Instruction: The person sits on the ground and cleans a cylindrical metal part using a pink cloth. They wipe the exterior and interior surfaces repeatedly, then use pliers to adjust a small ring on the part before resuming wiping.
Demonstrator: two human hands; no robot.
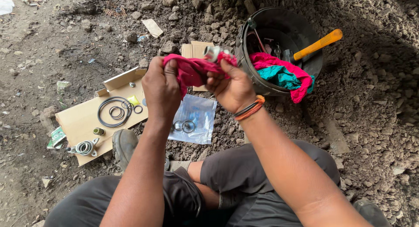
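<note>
My left hand (160,89) and my right hand (230,88) are raised in front of me, both gripping a pink rag (192,69) stretched between them. A small shiny metal part (212,53) sticks out of the rag at the top of my right hand's fingers. Below my hands, a clear plastic bag (196,118) lies on the dirt with two metal rings (183,126) on it.
A flattened cardboard box (83,120) at left carries black rubber rings (113,111), small washers and a coiled spring (85,147). A black bucket (262,81) at upper right holds pink and teal rags and an orange-handled tool (318,44). Rocky dirt lies all around; my crossed legs fill the bottom.
</note>
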